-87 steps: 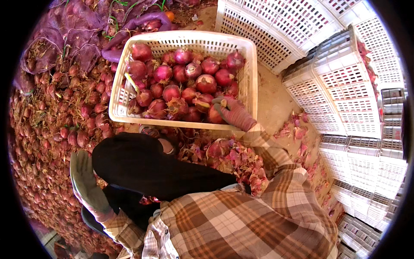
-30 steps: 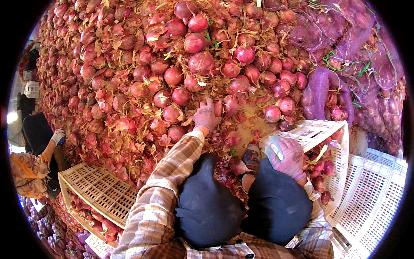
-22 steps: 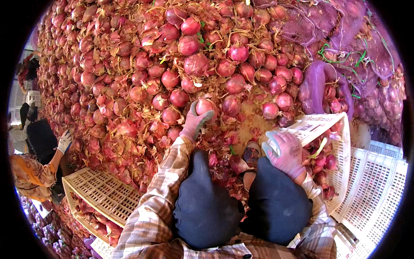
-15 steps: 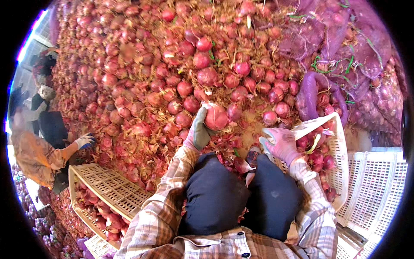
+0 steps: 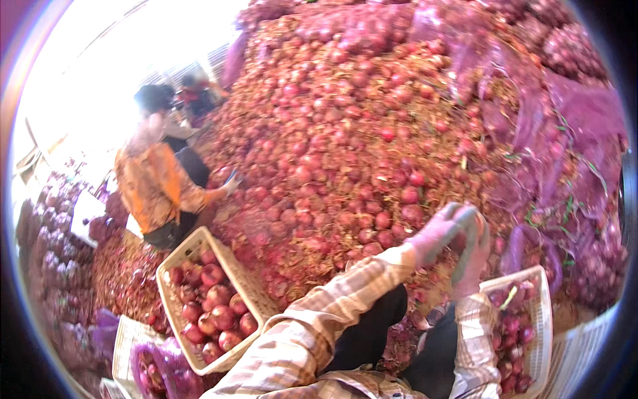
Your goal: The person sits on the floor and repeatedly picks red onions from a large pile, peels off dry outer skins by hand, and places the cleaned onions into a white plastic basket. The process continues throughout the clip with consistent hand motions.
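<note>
My left hand (image 5: 435,236) and my right hand (image 5: 468,259), both in pink-and-grey gloves, meet at the right of centre, their fingertips close together. Motion blurs the fingers, and whatever is between them is hidden. Loose red onions (image 5: 411,213) and dry skins cover the heap around them. Just below my right hand, a white plastic crate (image 5: 544,312) holds onions. At lower left, beside my left sleeve, another crate (image 5: 176,312) is full of onions.
A co-worker (image 5: 156,186) in an orange patterned top crouches at left, a gloved hand (image 5: 231,183) at the heap's edge; another person (image 5: 196,100) is farther back. Purple mesh sacks (image 5: 581,120) lie right. A purple bag (image 5: 166,369) rests at bottom left beside a white crate (image 5: 126,346).
The view has swung up and left, showing more of the co-workers and left crate. My left hand, which held an onion, has moved across to my right hand, which left the crate's rim.
</note>
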A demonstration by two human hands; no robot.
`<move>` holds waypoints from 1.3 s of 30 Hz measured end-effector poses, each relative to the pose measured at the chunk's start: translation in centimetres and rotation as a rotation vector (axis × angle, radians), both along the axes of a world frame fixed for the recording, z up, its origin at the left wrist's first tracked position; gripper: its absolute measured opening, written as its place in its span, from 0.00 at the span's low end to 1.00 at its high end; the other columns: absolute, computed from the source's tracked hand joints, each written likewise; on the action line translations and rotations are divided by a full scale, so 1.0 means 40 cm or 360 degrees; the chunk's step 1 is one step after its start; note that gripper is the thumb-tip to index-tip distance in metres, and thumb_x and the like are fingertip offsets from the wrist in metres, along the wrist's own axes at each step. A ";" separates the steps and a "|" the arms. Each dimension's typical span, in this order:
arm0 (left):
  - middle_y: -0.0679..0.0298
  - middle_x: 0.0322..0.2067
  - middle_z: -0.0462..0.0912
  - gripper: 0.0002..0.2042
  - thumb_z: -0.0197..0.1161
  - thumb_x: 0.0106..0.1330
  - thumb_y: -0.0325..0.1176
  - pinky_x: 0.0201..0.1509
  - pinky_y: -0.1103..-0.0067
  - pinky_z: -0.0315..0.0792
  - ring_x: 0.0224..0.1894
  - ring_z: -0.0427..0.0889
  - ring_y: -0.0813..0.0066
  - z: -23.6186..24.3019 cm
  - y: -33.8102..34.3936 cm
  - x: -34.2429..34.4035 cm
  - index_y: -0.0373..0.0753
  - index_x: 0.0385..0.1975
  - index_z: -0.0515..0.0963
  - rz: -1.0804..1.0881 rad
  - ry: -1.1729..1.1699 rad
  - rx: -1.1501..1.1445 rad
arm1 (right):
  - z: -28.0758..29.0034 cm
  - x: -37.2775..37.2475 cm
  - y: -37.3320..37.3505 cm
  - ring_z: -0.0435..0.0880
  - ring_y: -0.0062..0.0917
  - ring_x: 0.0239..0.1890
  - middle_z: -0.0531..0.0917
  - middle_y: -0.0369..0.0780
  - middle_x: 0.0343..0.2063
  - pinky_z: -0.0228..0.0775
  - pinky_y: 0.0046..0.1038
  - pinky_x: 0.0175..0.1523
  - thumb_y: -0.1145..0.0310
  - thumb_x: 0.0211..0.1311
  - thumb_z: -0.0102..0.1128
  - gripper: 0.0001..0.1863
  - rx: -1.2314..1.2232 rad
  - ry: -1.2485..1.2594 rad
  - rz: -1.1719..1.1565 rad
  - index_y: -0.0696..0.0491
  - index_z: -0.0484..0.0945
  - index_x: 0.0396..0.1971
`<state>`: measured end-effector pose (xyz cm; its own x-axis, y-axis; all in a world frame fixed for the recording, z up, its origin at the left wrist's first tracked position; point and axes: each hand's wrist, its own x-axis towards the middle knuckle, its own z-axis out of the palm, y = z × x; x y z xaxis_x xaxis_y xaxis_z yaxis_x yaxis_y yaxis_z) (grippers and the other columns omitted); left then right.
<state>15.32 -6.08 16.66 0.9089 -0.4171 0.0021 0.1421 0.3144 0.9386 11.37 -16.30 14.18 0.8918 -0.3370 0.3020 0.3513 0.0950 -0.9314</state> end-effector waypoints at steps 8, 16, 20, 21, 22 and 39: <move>0.71 0.30 0.77 0.16 0.62 0.68 0.47 0.42 0.80 0.71 0.35 0.72 0.84 -0.169 -0.051 -0.012 0.38 0.34 0.76 0.0311 -0.0061 0.0144 | -0.171 -0.024 -0.042 0.79 0.25 0.44 0.80 0.39 0.40 0.70 0.28 0.50 0.63 0.70 0.46 0.15 -0.1005 -0.0078 -0.0414 0.56 0.76 0.46; 0.56 0.44 0.80 0.29 0.68 0.59 0.48 0.56 0.75 0.70 0.50 0.77 0.70 -0.102 -0.063 -0.037 0.33 0.53 0.72 0.0504 -0.0284 0.0494 | -0.159 0.011 -0.074 0.78 0.24 0.45 0.79 0.37 0.45 0.70 0.27 0.52 0.53 0.74 0.39 0.22 -0.0840 0.0116 -0.0148 0.55 0.75 0.50; 0.47 0.59 0.70 0.42 0.71 0.55 0.48 0.66 0.71 0.64 0.63 0.70 0.59 -0.079 -0.042 -0.010 0.34 0.66 0.60 0.0432 -0.0535 0.0588 | -0.112 0.047 -0.047 0.78 0.27 0.50 0.77 0.40 0.48 0.71 0.31 0.57 0.56 0.74 0.40 0.22 0.0038 0.0032 -0.0103 0.57 0.74 0.52; 0.46 0.60 0.69 0.43 0.71 0.54 0.48 0.67 0.71 0.63 0.63 0.69 0.58 -0.083 -0.042 -0.016 0.34 0.66 0.59 0.0430 -0.0540 0.0602 | -0.098 0.046 -0.041 0.78 0.28 0.50 0.77 0.40 0.49 0.71 0.32 0.58 0.57 0.74 0.40 0.22 0.0249 0.0103 -0.0116 0.57 0.74 0.53; 0.46 0.62 0.66 0.45 0.72 0.53 0.48 0.67 0.71 0.64 0.65 0.67 0.57 -0.100 -0.037 -0.009 0.34 0.67 0.57 0.0402 -0.0518 0.0593 | -0.095 0.052 -0.042 0.78 0.30 0.50 0.78 0.42 0.48 0.71 0.33 0.57 0.58 0.73 0.42 0.20 0.0389 0.0173 -0.0089 0.56 0.74 0.52; 0.61 0.53 0.76 0.32 0.71 0.58 0.32 0.52 0.73 0.79 0.52 0.78 0.71 -0.038 0.033 -0.024 0.36 0.63 0.65 -0.0088 0.0159 0.0058 | -0.090 0.067 -0.019 0.80 0.24 0.38 0.84 0.40 0.35 0.73 0.29 0.48 0.53 0.74 0.45 0.24 0.0476 0.0022 -0.0197 0.60 0.81 0.37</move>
